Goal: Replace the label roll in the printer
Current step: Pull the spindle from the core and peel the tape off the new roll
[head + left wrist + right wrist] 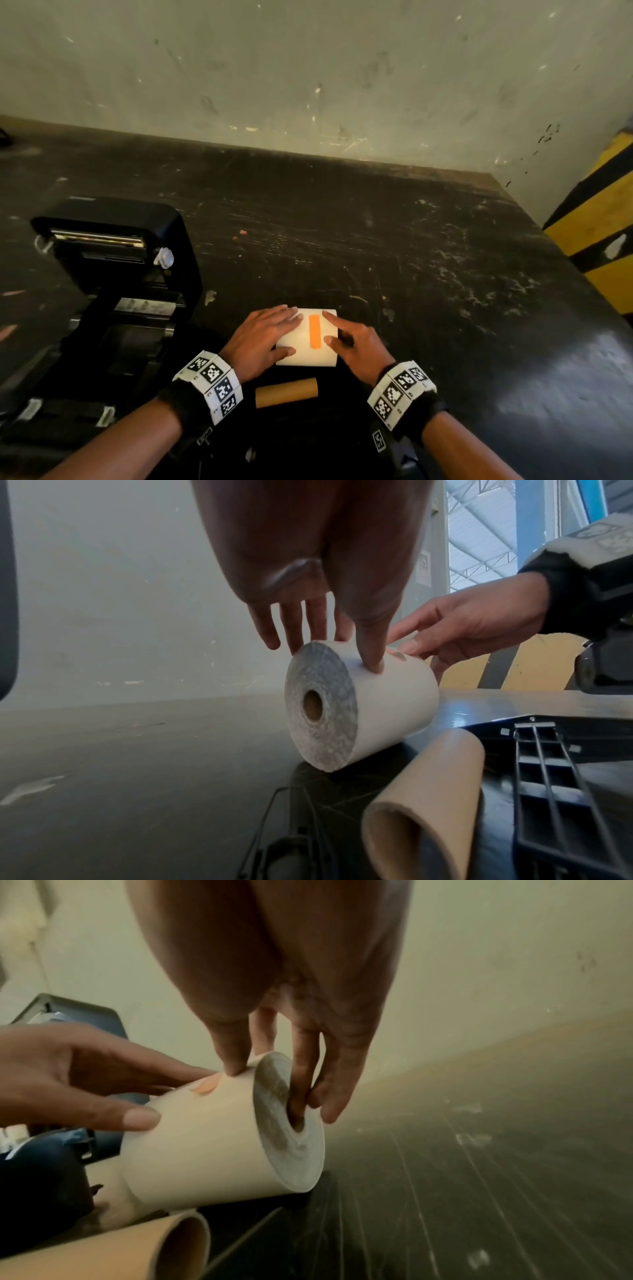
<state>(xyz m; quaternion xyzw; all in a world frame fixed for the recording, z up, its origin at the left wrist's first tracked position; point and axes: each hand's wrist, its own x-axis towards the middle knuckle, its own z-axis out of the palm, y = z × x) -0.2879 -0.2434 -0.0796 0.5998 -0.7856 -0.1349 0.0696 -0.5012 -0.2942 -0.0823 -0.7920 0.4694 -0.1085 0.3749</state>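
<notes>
My left hand [263,337] and right hand [356,346] grip the white paper label roll [306,339], sealed by an orange tape strip [314,331], lying on the dark scuffed desk [411,246] right of the open black printer [113,274]; a brown cardboard core [287,392] lies just beside it.

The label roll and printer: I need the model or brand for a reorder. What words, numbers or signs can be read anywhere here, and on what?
No readable text anywhere.
Label roll: only a plain orange strip, no lettering.
Printer: a pale sticker inside, too blurred to read.
Wrist bands: black-and-white square code markers, no words.
Empty cardboard core: blank.
Yellow-and-black striped post: hazard stripes only.
</notes>
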